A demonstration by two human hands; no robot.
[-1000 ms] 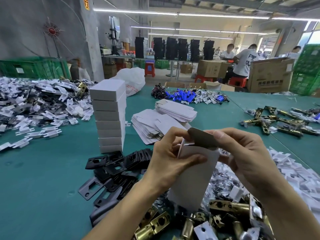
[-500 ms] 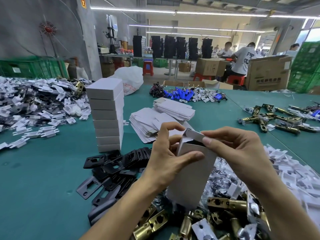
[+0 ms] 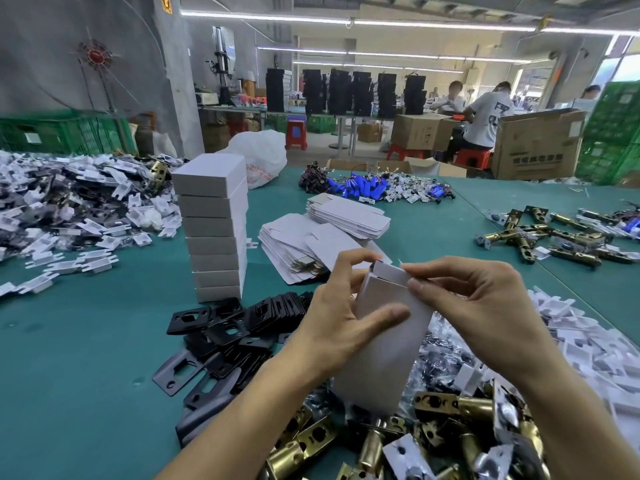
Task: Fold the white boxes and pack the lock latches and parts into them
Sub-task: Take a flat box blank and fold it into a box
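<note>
Left hand (image 3: 341, 327) grips a white box (image 3: 384, 344) upright over brass latches (image 3: 433, 431), thumb across its front, fingers curled behind, right hand (image 3: 485, 306) pinches the top flap (image 3: 389, 271), stack (image 3: 213, 233) and black plates (image 3: 235, 327) left of the box, flat blanks (image 3: 311, 247) behind it

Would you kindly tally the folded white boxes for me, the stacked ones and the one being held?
Stacked white boxes: 7
White box held by left hand and right hand: 1
Total: 8
</note>
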